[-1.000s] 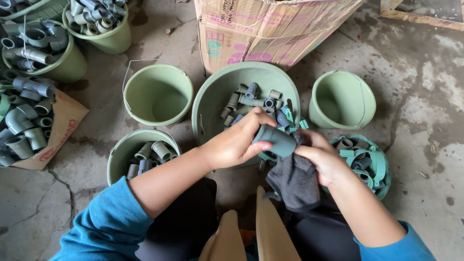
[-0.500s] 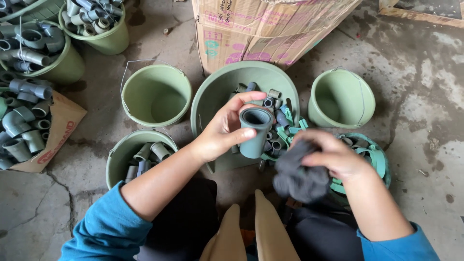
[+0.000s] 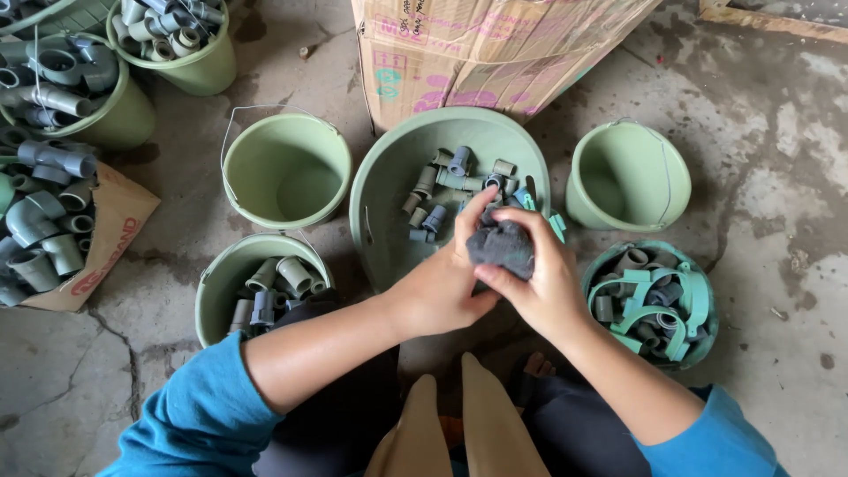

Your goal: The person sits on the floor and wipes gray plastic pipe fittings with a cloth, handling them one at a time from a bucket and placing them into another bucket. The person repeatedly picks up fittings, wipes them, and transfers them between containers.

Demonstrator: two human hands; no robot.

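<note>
Grey plastic pipe elbows are lying heaped on a flattened piece of brown cardboard at far left. Beside them, a pale green bucket with a wire handle is sitting above another green bucket holding grey fittings. At centre, the left hand and right hand are closing together around a dark grey wad of cloth, fingers curled tight on it, just over the rim of a wide green basin. Rightward, a teal basket of fittings is resting on the concrete floor.
</note>
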